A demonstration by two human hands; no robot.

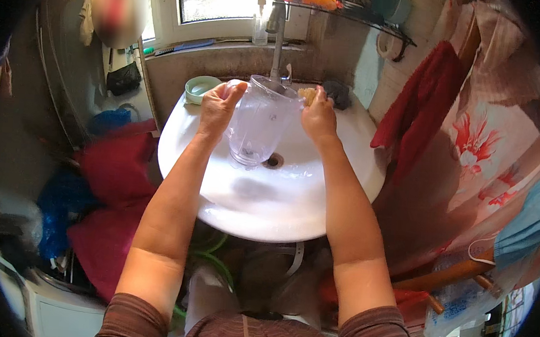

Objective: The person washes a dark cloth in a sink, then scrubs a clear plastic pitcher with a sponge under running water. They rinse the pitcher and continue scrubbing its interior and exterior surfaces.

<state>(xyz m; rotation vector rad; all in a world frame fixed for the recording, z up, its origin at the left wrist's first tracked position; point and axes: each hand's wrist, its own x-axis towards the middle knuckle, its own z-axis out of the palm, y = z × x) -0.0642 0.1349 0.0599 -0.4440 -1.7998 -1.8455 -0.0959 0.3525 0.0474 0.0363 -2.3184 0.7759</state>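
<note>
My left hand [219,110] grips a clear plastic pitcher [261,123] by its handle side. The pitcher is tilted, its mouth toward the faucet and its base over the bowl of a white sink [266,224]. At the right of the pitcher's rim, my right hand [319,118] holds a yellowish sponge [307,96] between thumb and fingers. Just left of the pitcher's base shows part of the dark drain hole [274,161]. Behind the pitcher rises a metal faucet [277,47]; the pitcher's rim hides its lower part.
A pale green soap dish [201,88] sits on the sink's back left corner, a dark scrubber [336,94] on the back right. On the windowsill stands a clear pump bottle [260,24]. A red towel [417,108] hangs at right, below a wire shelf [355,17].
</note>
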